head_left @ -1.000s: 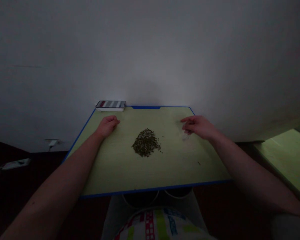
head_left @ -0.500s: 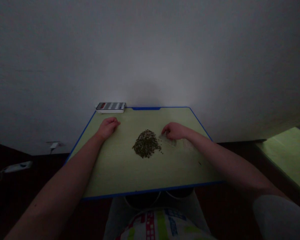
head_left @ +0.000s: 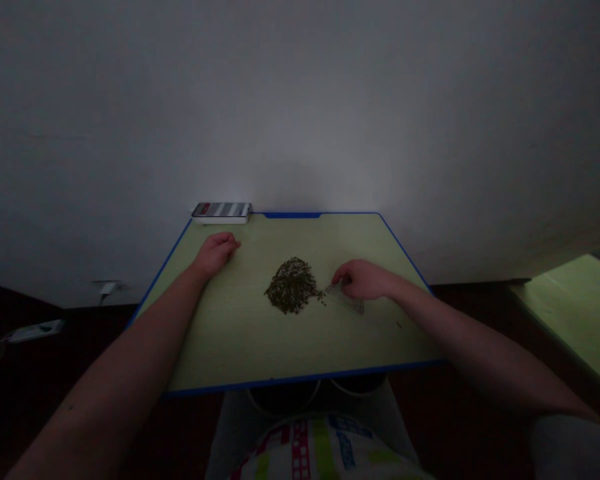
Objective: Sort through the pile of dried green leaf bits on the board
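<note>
Right hand (head_left: 363, 280): fingers pinching clear piece (head_left: 351, 303), its tip by stray grains just right of pile (head_left: 291, 288). Pile sits mid-bench (head_left: 230, 347). Left hand (head_left: 217, 253): fingers curled closed, resting left of pile. Phone (head_left: 223, 209) on white box (head_left: 225, 220), bench's far left corner.

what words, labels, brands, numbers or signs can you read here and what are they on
None can be read.
Phone-like screen at the board's far left corner: rows of marks, too blurred to read.
Printed clothing at the bottom: blue letter-like shapes, unreadable.
Clear object in the right hand: no lettering visible.
</note>
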`<state>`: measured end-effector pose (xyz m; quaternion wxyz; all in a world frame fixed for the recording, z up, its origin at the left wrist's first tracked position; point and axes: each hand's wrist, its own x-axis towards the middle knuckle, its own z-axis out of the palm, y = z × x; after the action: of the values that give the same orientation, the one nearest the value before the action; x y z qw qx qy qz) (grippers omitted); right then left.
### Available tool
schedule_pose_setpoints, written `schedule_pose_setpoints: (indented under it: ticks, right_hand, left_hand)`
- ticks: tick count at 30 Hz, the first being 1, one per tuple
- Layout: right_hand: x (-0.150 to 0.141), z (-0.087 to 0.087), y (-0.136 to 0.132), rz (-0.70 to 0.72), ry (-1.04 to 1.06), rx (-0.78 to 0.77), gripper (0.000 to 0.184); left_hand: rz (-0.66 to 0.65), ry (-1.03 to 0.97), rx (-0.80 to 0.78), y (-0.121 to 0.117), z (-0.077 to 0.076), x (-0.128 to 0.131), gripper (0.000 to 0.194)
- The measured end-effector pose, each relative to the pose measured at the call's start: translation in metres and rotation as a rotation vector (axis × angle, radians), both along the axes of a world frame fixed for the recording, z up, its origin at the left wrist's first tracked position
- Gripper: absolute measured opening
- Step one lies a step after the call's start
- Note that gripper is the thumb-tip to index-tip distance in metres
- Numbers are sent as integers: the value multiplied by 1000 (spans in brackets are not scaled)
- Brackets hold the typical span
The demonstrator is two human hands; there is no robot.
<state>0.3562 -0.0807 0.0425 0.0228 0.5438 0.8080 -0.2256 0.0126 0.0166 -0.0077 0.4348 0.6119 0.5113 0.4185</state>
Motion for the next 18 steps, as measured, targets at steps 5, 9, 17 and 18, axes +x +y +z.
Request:
schedule_pose_setpoints:
  ticks: [5,9,17,18]
  right_hand:
    - [4,0,-14,-22,32,-20,42]
    - [4,2,-20,-43,50,-38,41]
    - [1,-2,-22,-44,77,6,42]
    - [1,-2,-21,-42,74,5,42]
  left_hand:
    - [-1,8,17,0,1,0,24]
    - [-7,4,12,2,-1,-1,25]
    - [3,29,20,0,1,0,26]
    - [3,27,14,0,1,1,26]
